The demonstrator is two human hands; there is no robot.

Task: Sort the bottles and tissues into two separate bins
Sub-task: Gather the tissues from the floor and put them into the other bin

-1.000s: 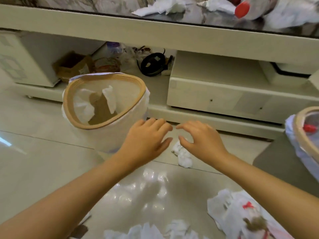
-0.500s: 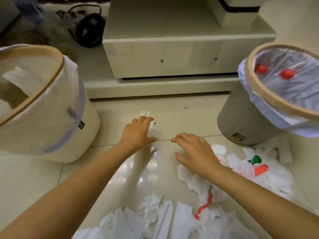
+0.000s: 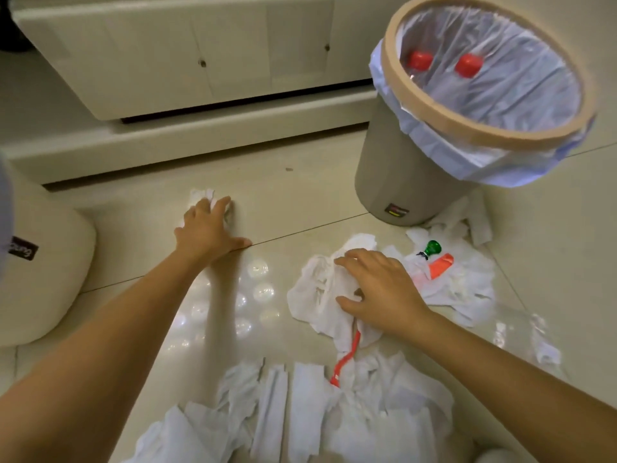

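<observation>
My left hand (image 3: 207, 228) lies low on the floor, its straight fingers pressing a small crumpled tissue (image 3: 200, 194) near the cabinet base, thumb spread wide. My right hand (image 3: 380, 289) arches over a larger white tissue (image 3: 314, 289), fingers and thumb curled into its folds. The grey bin (image 3: 400, 182) with a pale liner stands at the right, two red-capped bottles (image 3: 444, 66) inside it. Part of the white bin (image 3: 43, 272) shows at the left edge. A green-capped bottle (image 3: 433, 247) with an orange label lies among tissues beside my right hand.
A loose pile of tissues (image 3: 334, 412) covers the floor between my arms, with a red strip (image 3: 347, 355) running through it. More tissues lie around the grey bin's foot. A low pale cabinet (image 3: 200, 61) runs along the back. The tiled floor is glossy.
The view has tilted down and closer. My left hand pushed further onto the small tissue. My right hand moved right onto the larger tissue and curled into it.
</observation>
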